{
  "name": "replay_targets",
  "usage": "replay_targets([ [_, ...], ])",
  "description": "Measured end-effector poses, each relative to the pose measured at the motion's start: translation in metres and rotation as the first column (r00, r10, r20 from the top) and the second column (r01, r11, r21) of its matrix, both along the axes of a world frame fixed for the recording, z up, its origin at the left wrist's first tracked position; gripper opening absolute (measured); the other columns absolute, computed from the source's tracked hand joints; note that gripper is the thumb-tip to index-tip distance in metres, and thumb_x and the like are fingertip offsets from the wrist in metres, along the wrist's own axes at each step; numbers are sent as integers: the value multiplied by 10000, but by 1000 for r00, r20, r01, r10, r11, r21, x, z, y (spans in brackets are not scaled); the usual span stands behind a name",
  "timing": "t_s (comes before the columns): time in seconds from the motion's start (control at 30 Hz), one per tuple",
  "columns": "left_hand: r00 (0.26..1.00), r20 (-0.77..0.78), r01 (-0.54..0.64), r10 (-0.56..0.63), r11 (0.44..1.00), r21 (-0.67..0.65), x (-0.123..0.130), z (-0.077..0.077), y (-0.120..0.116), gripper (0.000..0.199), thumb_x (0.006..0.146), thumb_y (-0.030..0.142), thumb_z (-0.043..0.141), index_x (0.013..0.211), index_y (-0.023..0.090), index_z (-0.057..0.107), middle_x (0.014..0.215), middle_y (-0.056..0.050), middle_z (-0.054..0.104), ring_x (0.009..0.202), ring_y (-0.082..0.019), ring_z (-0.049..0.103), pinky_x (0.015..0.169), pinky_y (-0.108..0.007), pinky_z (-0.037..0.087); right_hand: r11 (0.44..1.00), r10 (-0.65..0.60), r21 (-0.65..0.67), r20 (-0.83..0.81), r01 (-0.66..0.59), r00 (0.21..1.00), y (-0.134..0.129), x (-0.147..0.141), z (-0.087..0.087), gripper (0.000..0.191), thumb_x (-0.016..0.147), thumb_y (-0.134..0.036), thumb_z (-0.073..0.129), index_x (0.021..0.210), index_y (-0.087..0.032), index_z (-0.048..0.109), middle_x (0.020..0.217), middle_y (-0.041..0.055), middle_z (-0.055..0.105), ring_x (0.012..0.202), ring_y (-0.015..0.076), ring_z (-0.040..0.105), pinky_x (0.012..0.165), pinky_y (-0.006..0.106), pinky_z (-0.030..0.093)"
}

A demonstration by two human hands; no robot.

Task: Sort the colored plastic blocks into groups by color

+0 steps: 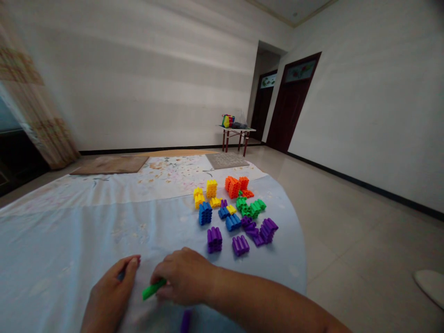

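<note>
My right hand [185, 276] is closed around a green block [151, 290] near the front of the table, its fingers pointing left. Left of it, my left hand [111, 292] has thumb and forefinger pressed together; a small reddish bit shows at the fingertips, too small to name. A purple piece [186, 321] lies below my right forearm at the bottom edge. Beyond the hands sit grouped ridged blocks: purple [214, 239], blue [205, 213], yellow [211, 188], green [256, 208] and orange [232, 186].
A pale blue cloth [86, 240] covers the round table. Two mats [113, 164] [227, 161] lie at its far side. A small table [239, 130] holding a colourful bag [228, 121] stands by the wall. Two dark doors are at the back right.
</note>
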State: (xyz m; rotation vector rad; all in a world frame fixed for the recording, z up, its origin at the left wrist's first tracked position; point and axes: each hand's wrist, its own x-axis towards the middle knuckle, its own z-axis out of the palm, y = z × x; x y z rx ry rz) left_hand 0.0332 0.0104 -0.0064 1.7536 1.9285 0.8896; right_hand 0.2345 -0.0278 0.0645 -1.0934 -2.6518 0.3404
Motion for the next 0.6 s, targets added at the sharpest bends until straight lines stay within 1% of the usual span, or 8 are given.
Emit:
replay_targets([
  [0.07,1000,3,-6,6,1000,11,1,2,-2,388,725,520,420,878,244,644,921,-33,699,896,-228,624,799,-326,481,996,-61,-66,-118,54,991,2,18,7,223,793,-292,599,992,-196,626,911,37,671,851,163,601,737,261,434],
  [0.17,1000,0,-12,12,1000,-2,4,7,-5,387,745,513,410,892,244,647,936,-28,693,903,-222,618,810,-320,476,976,-187,-162,-255,148,949,7,45,13,211,782,-214,613,986,-170,641,903,49,666,816,137,595,729,229,430],
  [0.27,1000,-3,-13,13,999,-30,7,10,-7,403,753,515,390,900,238,644,948,-31,688,914,-225,611,834,-326,469,954,-266,-220,-317,203,910,11,68,13,209,778,-173,601,979,-164,655,879,49,657,773,124,580,707,224,430],
  [0.37,1000,-16,-26,25,998,-57,6,9,-6,424,749,531,383,922,236,633,979,-39,680,953,-236,601,861,-339,462,934,-318,-274,-346,229,882,11,86,13,232,770,-190,609,996,-167,655,841,31,642,724,111,561,664,212,422],
  [0.43,999,-31,-38,36,997,-74,2,4,-3,435,748,552,377,932,247,626,986,-37,679,960,-246,600,862,-357,467,912,-369,-323,-375,253,851,11,97,17,241,757,-219,629,988,-157,652,792,13,627,681,101,544,623,201,411],
  [0.5,998,-47,-42,39,996,-77,-3,-4,2,438,751,577,371,928,265,623,967,-22,684,933,-249,612,849,-374,479,892,-419,-354,-414,281,808,11,111,25,235,751,-262,641,956,-147,647,720,-10,602,630,91,518,574,191,393],
  [0.53,998,-57,-41,37,997,-72,-7,-9,6,434,754,587,370,919,276,624,948,-12,689,911,-248,620,837,-379,488,886,-438,-355,-432,298,788,13,119,31,228,754,-284,637,933,-144,646,685,-21,587,604,86,502,551,187,380],
  [0.6,996,-79,-39,37,999,-17,-15,-21,13,407,756,595,384,886,299,630,906,18,699,885,-244,633,804,-376,508,882,-463,-325,-465,341,755,16,138,44,217,775,-311,608,903,-140,648,657,-27,577,575,80,482,527,185,362],
])
